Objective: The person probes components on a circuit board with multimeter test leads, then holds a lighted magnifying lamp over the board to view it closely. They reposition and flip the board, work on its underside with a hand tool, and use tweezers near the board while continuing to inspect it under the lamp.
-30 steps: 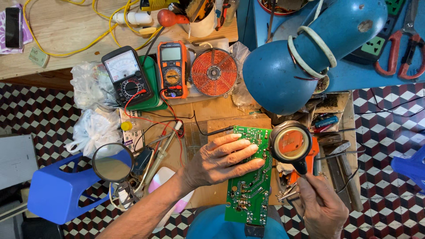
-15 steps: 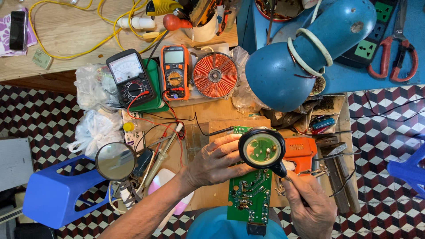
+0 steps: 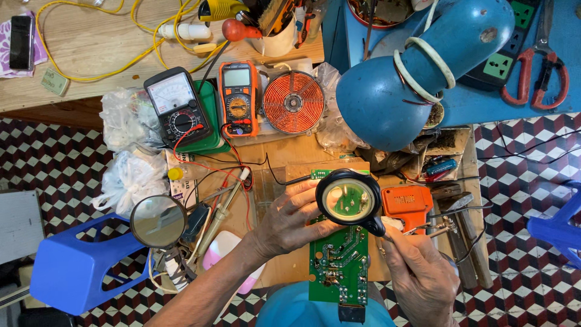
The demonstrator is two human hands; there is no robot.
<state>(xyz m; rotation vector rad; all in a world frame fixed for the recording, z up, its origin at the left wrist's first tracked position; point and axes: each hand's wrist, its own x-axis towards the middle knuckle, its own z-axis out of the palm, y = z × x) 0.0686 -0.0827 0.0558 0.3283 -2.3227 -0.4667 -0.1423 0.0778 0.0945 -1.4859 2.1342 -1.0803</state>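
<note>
Two things fill my hands, and the larger is the green circuit board (image 3: 339,263), a long narrow rectangle lying flat on the wooden work surface (image 3: 284,154) just in front of me, its far end under my fingers. I judge it light and stiff, but brittle at the solder joints and the small parts studding its face, so it is best steadied by the edges or bare margins, never by pressing on components. My left hand (image 3: 290,218) lies across its upper part, fingers spread and pressing it down rather than wrapped around it.

Smaller is the black-rimmed magnifier (image 3: 347,198), a round lens showing a greenish view of the board beneath. It seems light and rigid, though the glass would scratch or crack if dropped, so the handle is the place to take it. My right hand (image 3: 420,272) is closed around that handle, holding the lens above the board's upper end.

Just beside it lies an orange tool (image 3: 407,203), and a second magnifying glass (image 3: 158,221) stands apart on the left.
</note>
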